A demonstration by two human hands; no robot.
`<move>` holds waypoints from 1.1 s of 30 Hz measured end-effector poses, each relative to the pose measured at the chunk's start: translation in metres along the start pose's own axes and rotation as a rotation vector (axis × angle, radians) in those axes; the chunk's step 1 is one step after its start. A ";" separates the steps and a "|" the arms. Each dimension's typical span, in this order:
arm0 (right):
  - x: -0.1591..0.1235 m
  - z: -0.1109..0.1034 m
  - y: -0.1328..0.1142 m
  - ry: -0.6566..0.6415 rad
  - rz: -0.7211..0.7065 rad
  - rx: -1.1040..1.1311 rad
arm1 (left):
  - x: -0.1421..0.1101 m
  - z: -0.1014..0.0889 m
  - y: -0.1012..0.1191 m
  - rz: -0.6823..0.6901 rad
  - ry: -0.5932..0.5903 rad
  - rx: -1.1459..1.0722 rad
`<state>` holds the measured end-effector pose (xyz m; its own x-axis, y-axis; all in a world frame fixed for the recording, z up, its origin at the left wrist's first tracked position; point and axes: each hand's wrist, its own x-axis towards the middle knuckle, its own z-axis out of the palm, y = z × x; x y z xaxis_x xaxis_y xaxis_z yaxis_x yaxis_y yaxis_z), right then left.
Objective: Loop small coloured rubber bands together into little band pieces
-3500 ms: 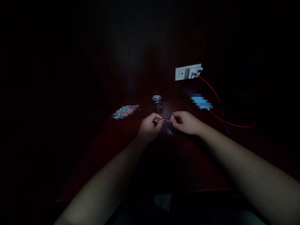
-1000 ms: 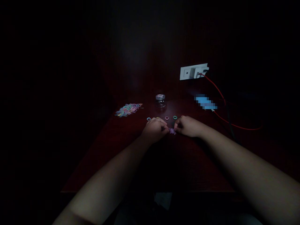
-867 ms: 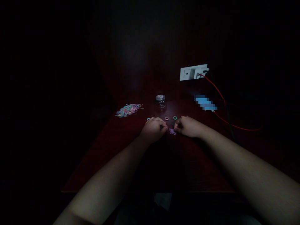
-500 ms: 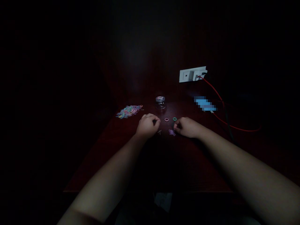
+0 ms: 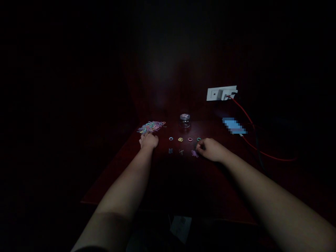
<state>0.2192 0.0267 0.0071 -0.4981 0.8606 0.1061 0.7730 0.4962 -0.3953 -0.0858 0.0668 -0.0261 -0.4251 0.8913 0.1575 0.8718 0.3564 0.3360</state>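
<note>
My left hand [image 5: 149, 140] reaches to the near edge of a heap of small coloured hair elastics [image 5: 151, 126], fingers apart and partly hidden at the tips. My right hand [image 5: 210, 149] rests on the table with its fingers curled together; whatever is in them, if anything, is hidden. Beside its fingertips lies a small purple bunch of elastics [image 5: 194, 153]. A row behind holds a blue ring [image 5: 170, 139], yellow rings [image 5: 180, 139], a pink ring [image 5: 190, 139] and a green ring [image 5: 198, 139]. In front are a bluish bunch [image 5: 170, 151] and a pale crossed bunch [image 5: 181, 152].
A clear lidded jar [image 5: 185, 120] stands behind the rows on the dark red table [image 5: 126, 182]. At the right lies a blurred-out blue phone-like object [image 5: 234, 125], its red cable [image 5: 246, 113] running to a charger in the wall socket [image 5: 222, 93].
My left hand has moved left and away to the heap, uncovering the blue and yellow rings and the bluish bunch. My right hand stays beside the purple elastics. The view has shifted slightly.
</note>
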 end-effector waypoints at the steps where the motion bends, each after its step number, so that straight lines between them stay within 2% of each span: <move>1: 0.000 0.000 -0.001 0.000 -0.001 0.002 | 0.000 0.001 0.001 0.004 -0.001 0.007; 17: -0.001 0.001 0.000 0.023 -0.006 -0.037 | 0.007 0.004 0.006 0.017 0.001 0.072; 25: -0.001 0.002 0.000 0.013 -0.010 -0.010 | 0.008 0.001 0.006 -0.009 0.013 0.031; 33: -0.002 0.002 -0.002 0.015 -0.025 0.013 | 0.006 0.002 0.007 0.020 0.066 -0.048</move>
<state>0.2180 0.0237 0.0059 -0.5109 0.8498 0.1297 0.7555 0.5159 -0.4039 -0.0817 0.0755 -0.0250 -0.4239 0.8773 0.2249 0.8685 0.3233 0.3759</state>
